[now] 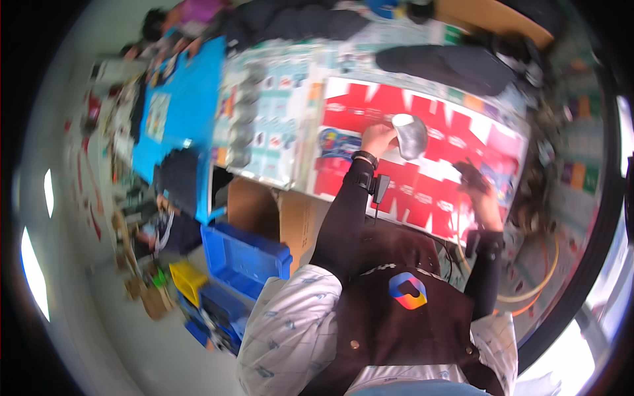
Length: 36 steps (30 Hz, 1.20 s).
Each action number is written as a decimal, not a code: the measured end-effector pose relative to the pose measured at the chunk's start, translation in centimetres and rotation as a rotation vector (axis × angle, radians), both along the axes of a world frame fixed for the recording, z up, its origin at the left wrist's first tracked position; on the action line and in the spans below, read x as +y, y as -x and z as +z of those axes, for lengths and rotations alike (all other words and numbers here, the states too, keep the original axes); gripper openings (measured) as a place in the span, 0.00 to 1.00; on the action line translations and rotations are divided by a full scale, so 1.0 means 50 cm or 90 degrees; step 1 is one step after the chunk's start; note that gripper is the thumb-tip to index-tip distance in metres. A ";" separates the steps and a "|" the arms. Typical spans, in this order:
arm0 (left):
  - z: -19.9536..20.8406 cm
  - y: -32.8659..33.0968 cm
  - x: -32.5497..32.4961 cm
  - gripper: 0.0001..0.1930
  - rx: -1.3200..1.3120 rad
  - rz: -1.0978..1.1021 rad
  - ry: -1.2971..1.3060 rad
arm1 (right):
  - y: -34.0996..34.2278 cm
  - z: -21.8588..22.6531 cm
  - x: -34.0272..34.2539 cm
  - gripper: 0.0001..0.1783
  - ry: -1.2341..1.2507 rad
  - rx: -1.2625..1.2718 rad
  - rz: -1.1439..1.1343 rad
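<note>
1. The left hand (378,140) pinches the left edge of a silvery curved piece (414,144), fingertips pressed against it; the piece has a pale, smooth upper end and is held over the middle of the work surface.
2. The right hand (487,201), to the right and nearer the body, has its fingers bent around a dark object (471,176) that juts out toward the far left; blur hides its kind and how each finger is set.
3. The two held things are well apart, with the silvery piece farther from the body.
4. Each wrist wears a dark band, and black sleeves cover both forearms.
5. Beneath both hands lies a red-and-white printed sheet (403,193), with a bright glare near the right hand.
6. Left of the sheet, a row of grey rounded shapes (242,122) runs from near to far.
7. On the far side lies a long dark grey bundle (449,66).
8. Farther left stands a bright blue panel (191,99); nearer, a cardboard box (297,221) sits beside a blue bin (246,261).
9. At the near right, pale and orange hoses (538,287) curve past the right forearm.
</note>
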<state>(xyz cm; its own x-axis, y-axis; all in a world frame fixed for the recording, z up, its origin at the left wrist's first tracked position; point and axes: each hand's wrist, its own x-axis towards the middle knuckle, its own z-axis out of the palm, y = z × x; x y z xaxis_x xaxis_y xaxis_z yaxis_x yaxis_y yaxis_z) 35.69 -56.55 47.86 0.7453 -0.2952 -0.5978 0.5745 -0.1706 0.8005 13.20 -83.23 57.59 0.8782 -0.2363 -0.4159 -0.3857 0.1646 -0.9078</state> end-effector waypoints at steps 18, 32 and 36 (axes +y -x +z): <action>-0.126 -0.481 0.689 0.12 -0.070 0.480 0.265 | -0.079 0.134 0.210 0.18 0.124 0.138 -0.095; -0.332 -0.768 0.789 0.09 -1.049 -0.152 -0.350 | -0.036 0.173 0.280 0.23 0.088 0.101 -0.195; -0.302 -0.698 0.704 0.18 -0.531 -0.041 -0.261 | -0.028 0.181 0.275 0.22 0.106 0.144 -0.232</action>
<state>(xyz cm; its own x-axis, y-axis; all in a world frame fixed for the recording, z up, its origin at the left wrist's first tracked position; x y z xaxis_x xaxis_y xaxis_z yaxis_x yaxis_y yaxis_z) 70.59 -21.33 32.76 0.9703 -0.2354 0.0562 -0.1793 -0.5432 0.8202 14.61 -69.48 66.65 0.6169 -0.5930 -0.5175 -0.5206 0.1856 -0.8334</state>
